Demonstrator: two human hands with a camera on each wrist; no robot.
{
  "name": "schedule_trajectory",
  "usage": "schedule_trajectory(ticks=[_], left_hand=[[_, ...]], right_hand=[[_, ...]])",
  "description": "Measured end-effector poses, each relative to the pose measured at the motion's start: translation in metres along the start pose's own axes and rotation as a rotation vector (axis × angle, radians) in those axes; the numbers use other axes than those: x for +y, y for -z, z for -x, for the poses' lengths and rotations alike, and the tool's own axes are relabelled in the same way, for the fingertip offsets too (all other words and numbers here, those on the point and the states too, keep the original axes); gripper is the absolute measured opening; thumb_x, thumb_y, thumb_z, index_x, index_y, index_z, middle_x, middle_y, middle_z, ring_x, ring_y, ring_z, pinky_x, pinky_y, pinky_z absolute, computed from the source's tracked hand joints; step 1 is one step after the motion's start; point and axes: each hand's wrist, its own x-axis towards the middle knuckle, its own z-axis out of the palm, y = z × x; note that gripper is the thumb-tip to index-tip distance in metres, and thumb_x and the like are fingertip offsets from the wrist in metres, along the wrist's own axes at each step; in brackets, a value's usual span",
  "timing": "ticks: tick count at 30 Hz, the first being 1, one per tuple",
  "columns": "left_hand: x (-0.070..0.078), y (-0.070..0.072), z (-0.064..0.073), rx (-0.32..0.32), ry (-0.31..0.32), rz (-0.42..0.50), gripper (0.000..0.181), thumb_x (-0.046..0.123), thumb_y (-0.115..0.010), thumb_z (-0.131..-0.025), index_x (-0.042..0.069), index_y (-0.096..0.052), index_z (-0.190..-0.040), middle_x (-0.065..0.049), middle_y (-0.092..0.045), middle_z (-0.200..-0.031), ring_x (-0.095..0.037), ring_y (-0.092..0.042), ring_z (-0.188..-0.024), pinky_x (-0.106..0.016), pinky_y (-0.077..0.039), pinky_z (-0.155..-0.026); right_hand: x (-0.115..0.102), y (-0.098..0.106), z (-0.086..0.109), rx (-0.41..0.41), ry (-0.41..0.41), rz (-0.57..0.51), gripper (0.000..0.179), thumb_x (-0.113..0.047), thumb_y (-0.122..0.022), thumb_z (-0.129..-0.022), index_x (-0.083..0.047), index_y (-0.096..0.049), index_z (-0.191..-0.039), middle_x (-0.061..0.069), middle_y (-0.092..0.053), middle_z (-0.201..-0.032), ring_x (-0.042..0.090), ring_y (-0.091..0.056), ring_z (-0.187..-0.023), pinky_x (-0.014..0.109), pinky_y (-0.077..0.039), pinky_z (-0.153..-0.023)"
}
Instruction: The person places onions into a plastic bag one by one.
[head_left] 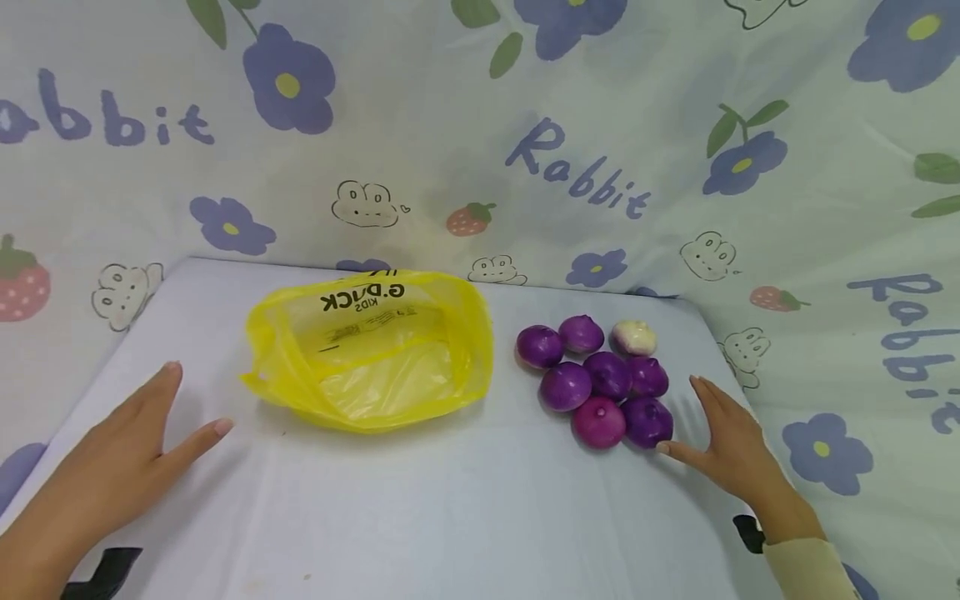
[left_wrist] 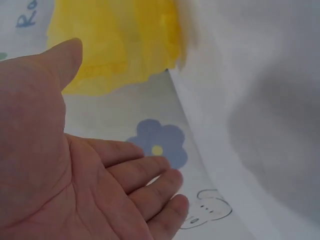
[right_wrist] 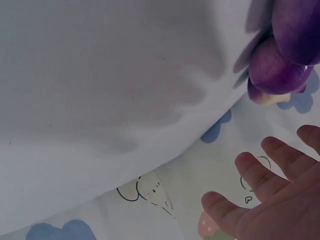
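Observation:
A yellow plastic bag (head_left: 481, 346) lies on the white table with its mouth spread wide and dark print on its inner side. To its right several purple onions (head_left: 607, 376) sit in a close cluster. At the cluster's back right corner, one onion (head_left: 634, 337) shows a cream-coloured top. My left hand (head_left: 123, 467) is held left of the bag, fingers extended, thumb apart, holding nothing; in the left wrist view its palm (left_wrist: 35, 150) shows. Beside the cluster's right side, my right hand (head_left: 731, 446) has its fingers spread, its thumb tip right by the nearest dark onion (head_left: 648, 422).
White cloth covers the table (head_left: 420, 517). Behind and beside it hangs a printed curtain (head_left: 420, 125) with flowers, rabbits and strawberries. A black strip (head_left: 108, 571) shows under the left wrist, another black piece (head_left: 747, 533) by the right wrist.

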Motion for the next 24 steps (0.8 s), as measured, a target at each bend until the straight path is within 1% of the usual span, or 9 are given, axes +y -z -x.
schedule_trajectory(ticks=[2, 4, 7, 9, 11, 14, 18, 22, 24], left_hand=[[0.0, 0.001, -0.001, -0.058, 0.039, 0.007, 0.107, 0.064, -0.049, -0.104, -0.009, 0.006, -0.161, -0.04, 0.002, -0.163, -0.066, -0.009, -0.144, -0.077, -0.009, -0.111], [0.001, 0.002, -0.002, -0.068, 0.051, 0.001, 0.108, 0.065, -0.048, -0.104, -0.01, 0.005, -0.16, -0.041, -0.001, -0.162, -0.066, -0.011, -0.143, -0.078, -0.012, -0.109], [0.004, 0.001, -0.001, -0.021, 0.027, 0.013, 0.103, 0.06, -0.048, -0.106, -0.008, 0.006, -0.161, -0.039, 0.0, -0.163, -0.064, -0.009, -0.146, -0.075, -0.008, -0.113], [0.007, 0.001, 0.0, 0.028, -0.003, 0.023, 0.097, 0.055, -0.047, -0.108, -0.007, 0.004, -0.162, -0.037, 0.001, -0.165, -0.061, -0.007, -0.149, -0.07, -0.003, -0.117], [0.008, 0.002, 0.001, 0.068, -0.046, 0.035, 0.089, 0.049, -0.045, -0.111, -0.007, 0.002, -0.162, -0.034, 0.002, -0.167, -0.058, -0.004, -0.151, -0.065, 0.003, -0.12], [0.011, 0.003, 0.0, 0.106, -0.078, 0.04, 0.085, 0.045, -0.044, -0.112, -0.007, 0.0, -0.162, -0.032, 0.002, -0.168, -0.056, -0.004, -0.152, -0.062, 0.004, -0.121], [0.018, 0.004, -0.005, 0.148, -0.076, 0.042, 0.086, 0.045, -0.046, -0.111, -0.006, -0.001, -0.163, -0.037, -0.007, -0.166, -0.06, -0.012, -0.149, -0.064, -0.001, -0.121], [0.024, 0.006, -0.011, 0.161, -0.038, 0.046, 0.09, 0.05, -0.048, -0.109, -0.003, -0.002, -0.165, -0.039, -0.014, -0.163, -0.062, -0.018, -0.145, -0.069, -0.008, -0.119], [0.027, 0.007, -0.015, 0.157, -0.016, 0.045, 0.091, 0.053, -0.048, -0.108, -0.002, -0.003, -0.165, -0.039, -0.015, -0.163, -0.062, -0.02, -0.144, -0.072, -0.011, -0.116]], right_hand=[[0.0, 0.0, 0.0, -0.025, -0.011, -0.025, 0.12, -0.055, -0.089, -0.078, 0.001, -0.025, -0.163, 0.034, -0.034, -0.158, 0.059, -0.036, -0.138, 0.078, -0.032, -0.102], [-0.002, -0.001, 0.0, -0.046, -0.028, -0.053, 0.118, -0.055, -0.087, -0.08, -0.001, -0.023, -0.164, 0.033, -0.032, -0.16, 0.059, -0.034, -0.14, 0.077, -0.032, -0.104], [-0.005, -0.001, -0.001, -0.074, -0.048, -0.078, 0.116, -0.055, -0.085, -0.084, -0.002, -0.02, -0.165, 0.033, -0.03, -0.161, 0.059, -0.031, -0.142, 0.078, -0.03, -0.105], [-0.007, -0.001, -0.001, -0.075, -0.05, -0.081, 0.113, -0.056, -0.083, -0.086, -0.002, -0.022, -0.164, 0.033, -0.031, -0.16, 0.059, -0.031, -0.142, 0.078, -0.03, -0.104], [-0.008, -0.002, -0.002, -0.085, -0.054, -0.09, 0.11, -0.056, -0.081, -0.088, -0.002, -0.023, -0.164, 0.033, -0.032, -0.16, 0.059, -0.031, -0.142, 0.079, -0.03, -0.105], [-0.008, -0.003, -0.002, -0.091, -0.058, -0.102, 0.106, -0.056, -0.079, -0.089, -0.002, -0.026, -0.163, 0.033, -0.034, -0.159, 0.059, -0.032, -0.142, 0.078, -0.03, -0.105], [-0.009, -0.005, -0.002, -0.092, -0.055, -0.116, 0.102, -0.055, -0.079, -0.09, 0.001, -0.03, -0.16, 0.033, -0.036, -0.157, 0.058, -0.033, -0.141, 0.077, -0.031, -0.105], [-0.013, -0.005, -0.004, -0.097, -0.049, -0.12, 0.099, -0.054, -0.08, -0.09, 0.002, -0.035, -0.157, 0.031, -0.04, -0.155, 0.056, -0.036, -0.14, 0.074, -0.033, -0.106], [-0.014, -0.005, -0.005, -0.106, -0.047, -0.126, 0.098, -0.054, -0.08, -0.089, 0.002, -0.037, -0.157, 0.03, -0.042, -0.154, 0.055, -0.037, -0.14, 0.074, -0.033, -0.107]])
